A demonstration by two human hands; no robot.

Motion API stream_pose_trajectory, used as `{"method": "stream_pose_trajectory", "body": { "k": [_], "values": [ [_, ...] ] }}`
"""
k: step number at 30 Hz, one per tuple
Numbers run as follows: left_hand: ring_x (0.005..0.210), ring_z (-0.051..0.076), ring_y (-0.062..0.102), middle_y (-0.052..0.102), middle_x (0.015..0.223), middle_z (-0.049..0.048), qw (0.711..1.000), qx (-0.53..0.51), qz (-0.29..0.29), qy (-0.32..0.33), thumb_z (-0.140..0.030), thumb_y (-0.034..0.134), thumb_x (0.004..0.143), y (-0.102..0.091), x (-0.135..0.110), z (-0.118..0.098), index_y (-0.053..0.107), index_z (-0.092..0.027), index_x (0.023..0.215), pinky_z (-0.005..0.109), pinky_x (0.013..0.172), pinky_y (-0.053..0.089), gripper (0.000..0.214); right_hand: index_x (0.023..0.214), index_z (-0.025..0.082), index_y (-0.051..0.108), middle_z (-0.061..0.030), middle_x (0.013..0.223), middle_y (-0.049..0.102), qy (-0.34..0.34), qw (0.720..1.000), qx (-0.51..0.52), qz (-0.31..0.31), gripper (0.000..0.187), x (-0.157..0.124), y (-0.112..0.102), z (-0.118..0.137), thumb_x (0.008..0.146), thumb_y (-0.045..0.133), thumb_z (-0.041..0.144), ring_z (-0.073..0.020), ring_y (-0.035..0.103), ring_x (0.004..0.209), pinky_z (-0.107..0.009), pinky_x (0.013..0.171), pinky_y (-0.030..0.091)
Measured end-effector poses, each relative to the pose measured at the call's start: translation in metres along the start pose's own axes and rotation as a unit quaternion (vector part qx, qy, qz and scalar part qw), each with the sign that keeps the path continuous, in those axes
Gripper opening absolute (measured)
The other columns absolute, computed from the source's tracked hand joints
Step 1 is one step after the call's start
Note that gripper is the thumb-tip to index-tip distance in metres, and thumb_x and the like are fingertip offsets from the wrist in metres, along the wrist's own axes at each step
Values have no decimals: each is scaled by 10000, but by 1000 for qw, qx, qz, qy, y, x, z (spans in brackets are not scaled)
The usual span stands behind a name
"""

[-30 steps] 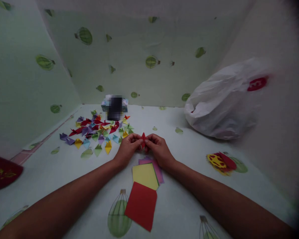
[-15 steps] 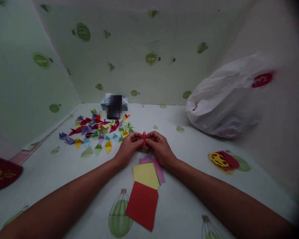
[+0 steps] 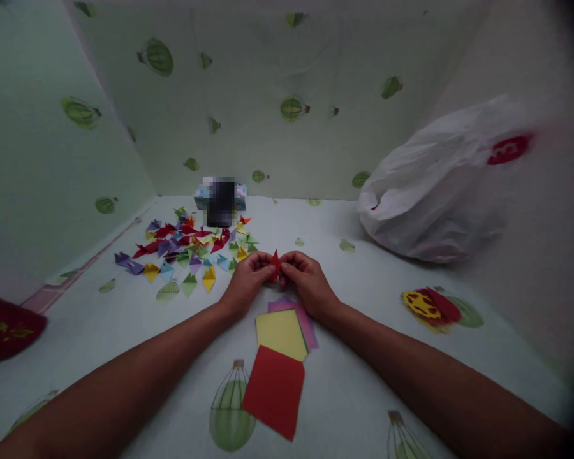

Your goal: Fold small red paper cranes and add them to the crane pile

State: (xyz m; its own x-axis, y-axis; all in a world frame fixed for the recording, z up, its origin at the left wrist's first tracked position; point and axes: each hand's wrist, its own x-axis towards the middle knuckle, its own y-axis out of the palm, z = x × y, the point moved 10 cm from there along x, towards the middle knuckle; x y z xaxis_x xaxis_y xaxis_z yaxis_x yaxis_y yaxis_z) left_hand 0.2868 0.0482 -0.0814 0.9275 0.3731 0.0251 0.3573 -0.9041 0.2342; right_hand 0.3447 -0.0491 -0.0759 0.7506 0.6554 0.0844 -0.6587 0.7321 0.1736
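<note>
Between my two hands is a small piece of folded red paper (image 3: 275,260), its pointed tip upward. My left hand (image 3: 249,279) pinches its left side, and my right hand (image 3: 306,278) pinches the right side with thumb and fingers. Part of the paper is hidden behind the fingertips. Just below my hands lie paper squares: purple sheets (image 3: 310,324), a yellow sheet (image 3: 280,331) over them, and a red sheet (image 3: 276,392) nearest me. To the left of my left hand spreads a pile of small folded paper pieces (image 3: 186,242) in many colours.
A pixelated dark object (image 3: 220,203) stands before a patterned box at the back. On the right sits a white plastic bag (image 3: 425,197), with a yellow and red item (image 3: 428,306) in front of it. A dark red object (image 3: 9,326) lies at the left edge.
The folded red paper has turned slightly between my fingers and now shows a wider face. My hands stay in nearly the same place. The view has shifted slightly.
</note>
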Motion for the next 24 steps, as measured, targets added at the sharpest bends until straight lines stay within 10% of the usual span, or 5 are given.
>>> {"method": "stream_pose_trajectory", "body": {
  "k": [24],
  "values": [
    [565,110,547,595,625,-13,999,9,-20,28,-316,675,759,-2,-1,0,582,-163,782,245,588,434,180,874,167,623,-1,693,614,11,997,-68,27,264,-1,4,-2,802,703,407,-128,493,573,-282,568,388]
  ]
}}
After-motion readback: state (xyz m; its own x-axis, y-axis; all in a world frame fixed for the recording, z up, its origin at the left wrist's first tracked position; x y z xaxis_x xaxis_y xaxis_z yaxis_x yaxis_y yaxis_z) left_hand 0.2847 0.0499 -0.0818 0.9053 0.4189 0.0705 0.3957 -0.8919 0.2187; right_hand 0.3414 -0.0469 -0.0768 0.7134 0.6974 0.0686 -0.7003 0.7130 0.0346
